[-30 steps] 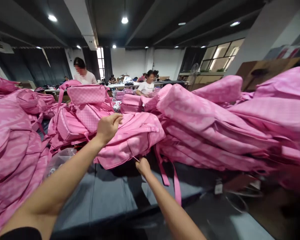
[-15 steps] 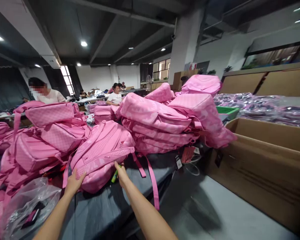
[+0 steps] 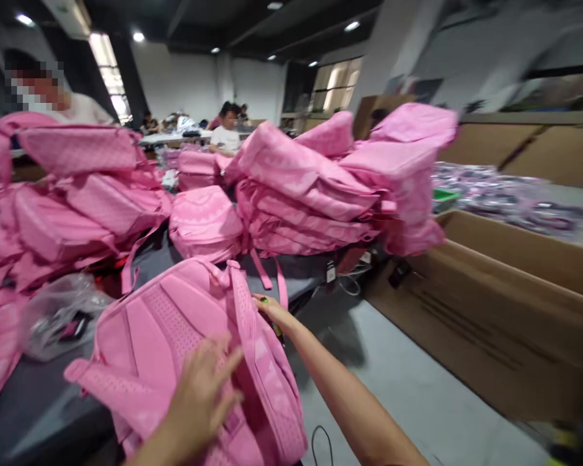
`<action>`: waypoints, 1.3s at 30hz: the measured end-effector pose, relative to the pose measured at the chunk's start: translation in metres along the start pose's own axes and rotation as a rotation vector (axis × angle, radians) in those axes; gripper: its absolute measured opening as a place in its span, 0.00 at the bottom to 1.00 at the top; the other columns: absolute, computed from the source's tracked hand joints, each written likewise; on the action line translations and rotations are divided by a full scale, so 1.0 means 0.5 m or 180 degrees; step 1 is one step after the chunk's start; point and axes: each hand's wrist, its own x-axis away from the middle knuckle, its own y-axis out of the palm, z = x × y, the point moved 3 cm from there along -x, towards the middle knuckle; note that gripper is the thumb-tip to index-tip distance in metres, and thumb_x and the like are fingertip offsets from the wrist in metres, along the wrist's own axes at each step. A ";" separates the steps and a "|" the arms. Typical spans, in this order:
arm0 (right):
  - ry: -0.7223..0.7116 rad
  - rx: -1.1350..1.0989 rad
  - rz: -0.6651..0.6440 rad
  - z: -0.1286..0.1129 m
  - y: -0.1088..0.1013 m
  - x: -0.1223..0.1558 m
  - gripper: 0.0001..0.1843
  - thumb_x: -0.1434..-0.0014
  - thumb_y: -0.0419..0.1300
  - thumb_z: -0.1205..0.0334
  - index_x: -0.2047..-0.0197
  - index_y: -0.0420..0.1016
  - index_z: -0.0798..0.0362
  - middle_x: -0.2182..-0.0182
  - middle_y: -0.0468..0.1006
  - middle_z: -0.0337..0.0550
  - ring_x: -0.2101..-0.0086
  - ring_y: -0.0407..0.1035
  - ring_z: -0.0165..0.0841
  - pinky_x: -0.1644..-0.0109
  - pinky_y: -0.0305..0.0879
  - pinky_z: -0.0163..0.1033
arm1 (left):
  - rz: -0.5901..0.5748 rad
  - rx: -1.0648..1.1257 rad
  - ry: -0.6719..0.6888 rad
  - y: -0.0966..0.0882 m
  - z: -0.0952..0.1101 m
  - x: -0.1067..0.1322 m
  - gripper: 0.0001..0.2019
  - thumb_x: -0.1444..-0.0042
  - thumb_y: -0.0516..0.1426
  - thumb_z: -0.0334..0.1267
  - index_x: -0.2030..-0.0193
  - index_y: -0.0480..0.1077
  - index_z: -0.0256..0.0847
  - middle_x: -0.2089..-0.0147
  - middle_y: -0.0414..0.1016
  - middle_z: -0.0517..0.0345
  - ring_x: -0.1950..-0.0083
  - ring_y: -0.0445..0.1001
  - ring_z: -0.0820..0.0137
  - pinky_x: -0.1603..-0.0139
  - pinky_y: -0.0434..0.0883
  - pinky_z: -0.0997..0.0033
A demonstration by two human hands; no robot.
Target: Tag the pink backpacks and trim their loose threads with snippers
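A pink backpack stands tilted near me at the table edge, its padded back panel and shoulder straps facing me. My left hand, smeared by motion, is over the lower back panel with its fingers apart. At the backpack's right side, beside a shoulder strap, is my right hand, its fingers closed. Bits of a small yellow-green tool show at that hand; its kind is unclear. Whether the right fingers also pinch the backpack is hidden.
Pink backpacks are piled at left and centre on the dark table. A clear plastic bag lies at left. An open cardboard box is at right. Co-workers, including one person, are behind the piles.
The backpack has come toward me off the pile and stands more upright. My left hand has left its lower edge and moved across the back panel. The view has tilted down.
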 end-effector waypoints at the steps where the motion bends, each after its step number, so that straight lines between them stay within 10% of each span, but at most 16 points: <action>1: -0.0042 0.0219 0.0019 0.000 0.011 0.006 0.19 0.52 0.68 0.53 0.59 0.78 0.56 0.64 0.82 0.45 0.58 0.75 0.41 0.48 0.70 0.46 | 0.0240 -0.0491 -0.0327 -0.018 -0.029 -0.023 0.29 0.39 0.57 0.42 0.31 0.60 0.50 0.27 0.56 0.44 0.27 0.54 0.45 0.32 0.58 0.36; 7: -0.1051 0.1356 0.0367 -0.119 0.090 0.069 0.23 0.43 0.57 0.60 0.44 0.72 0.56 0.50 0.77 0.53 0.46 0.69 0.41 0.38 0.61 0.48 | 0.0287 -0.1360 -0.0467 -0.008 -0.138 -0.044 0.30 0.37 0.56 0.47 0.29 0.57 0.48 0.24 0.48 0.45 0.24 0.46 0.48 0.29 0.52 0.38; 10: -0.2124 0.2566 -0.0840 -0.144 0.196 0.172 0.21 0.42 0.53 0.69 0.47 0.73 0.53 0.55 0.79 0.47 0.54 0.74 0.35 0.48 0.68 0.38 | 0.0410 -0.1429 -0.0431 0.011 -0.138 -0.018 0.29 0.34 0.50 0.37 0.27 0.50 0.42 0.24 0.48 0.47 0.23 0.43 0.54 0.27 0.49 0.44; 12: -0.1809 0.3753 -0.1489 -0.116 0.240 0.215 0.20 0.44 0.55 0.73 0.50 0.74 0.50 0.57 0.80 0.45 0.57 0.75 0.35 0.54 0.69 0.35 | 0.0485 -0.1451 -0.0391 0.011 -0.141 -0.002 0.29 0.33 0.47 0.33 0.26 0.48 0.38 0.25 0.50 0.48 0.23 0.44 0.58 0.27 0.50 0.49; 16: -0.0565 0.4966 -0.0512 -0.086 0.159 0.182 0.15 0.36 0.48 0.72 0.50 0.71 0.64 0.55 0.77 0.68 0.58 0.77 0.47 0.60 0.69 0.44 | 0.0565 -0.1554 -0.0186 -0.004 -0.145 0.021 0.26 0.32 0.47 0.35 0.28 0.54 0.38 0.26 0.54 0.49 0.25 0.48 0.57 0.28 0.52 0.52; 20: -0.0390 0.4797 -0.0677 -0.062 0.079 0.136 0.18 0.33 0.54 0.55 0.45 0.67 0.57 0.55 0.79 0.57 0.55 0.77 0.47 0.59 0.69 0.43 | 0.0713 -0.1472 -0.0135 -0.042 -0.125 -0.026 0.23 0.33 0.51 0.37 0.32 0.60 0.38 0.32 0.64 0.46 0.30 0.58 0.57 0.31 0.54 0.51; 28: -0.0567 0.4894 -0.0207 -0.015 0.164 0.145 0.15 0.34 0.57 0.58 0.52 0.68 0.62 0.61 0.80 0.59 0.62 0.79 0.45 0.64 0.70 0.40 | -0.0172 -0.1637 0.0320 -0.076 -0.125 -0.256 0.15 0.38 0.58 0.45 0.62 0.75 0.32 0.62 0.77 0.45 0.57 0.73 0.58 0.55 0.65 0.57; 33: -0.0484 0.4923 -0.0252 -0.008 0.152 0.139 0.13 0.32 0.52 0.62 0.53 0.69 0.64 0.62 0.79 0.63 0.63 0.79 0.46 0.65 0.71 0.40 | -0.0544 -0.1400 0.0579 -0.073 -0.134 -0.254 0.14 0.39 0.58 0.47 0.66 0.75 0.36 0.65 0.77 0.50 0.62 0.71 0.64 0.59 0.62 0.61; 39: -0.0298 0.4816 -0.0499 -0.003 0.129 0.142 0.14 0.33 0.56 0.59 0.53 0.71 0.63 0.63 0.80 0.61 0.61 0.79 0.48 0.63 0.71 0.42 | -0.0282 -0.1902 0.0881 -0.224 -0.233 -0.252 0.18 0.36 0.53 0.50 0.71 0.72 0.42 0.70 0.74 0.55 0.59 0.69 0.62 0.44 0.59 0.53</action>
